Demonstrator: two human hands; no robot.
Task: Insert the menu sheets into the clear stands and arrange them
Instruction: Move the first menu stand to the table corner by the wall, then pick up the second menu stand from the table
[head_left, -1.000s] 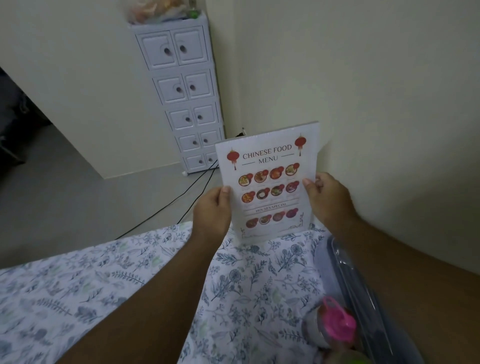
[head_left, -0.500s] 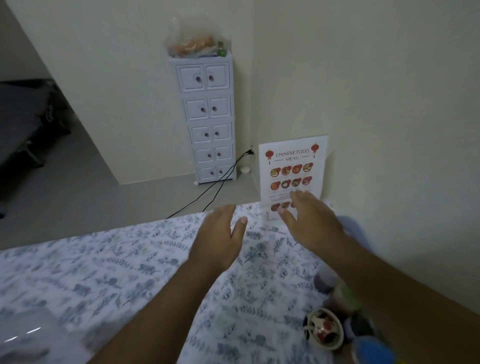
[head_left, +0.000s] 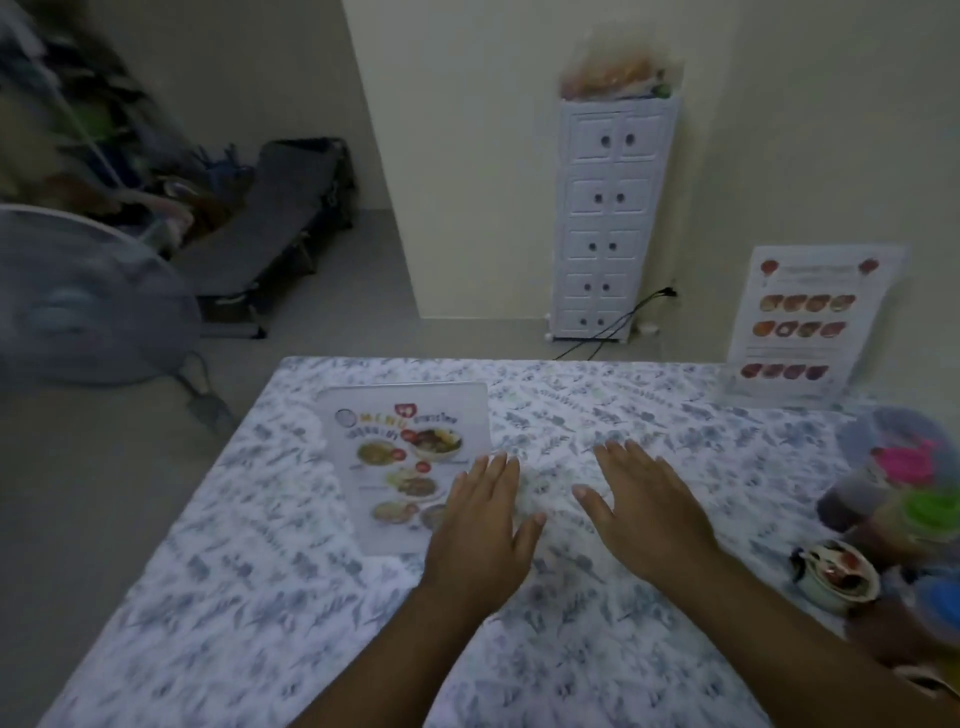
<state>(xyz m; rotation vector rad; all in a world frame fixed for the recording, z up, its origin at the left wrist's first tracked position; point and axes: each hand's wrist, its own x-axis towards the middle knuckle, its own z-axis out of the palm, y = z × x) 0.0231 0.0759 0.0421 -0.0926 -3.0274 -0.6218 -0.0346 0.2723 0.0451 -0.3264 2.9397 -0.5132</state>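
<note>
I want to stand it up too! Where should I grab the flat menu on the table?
Probably the flat menu by its long side edges, one hand each side. It lies face-up on the tablecloth, so slide fingertips under those edges.

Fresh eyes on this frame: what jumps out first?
Two open, empty hands hover over the floral tablecloth: the left hand overlaps the near right corner of a menu lying flat, the right hand is beside it. At the far right corner a second menu in its stand stands upright by the wall. A blurred cluster of colourful containers crowds the right edge.
</note>
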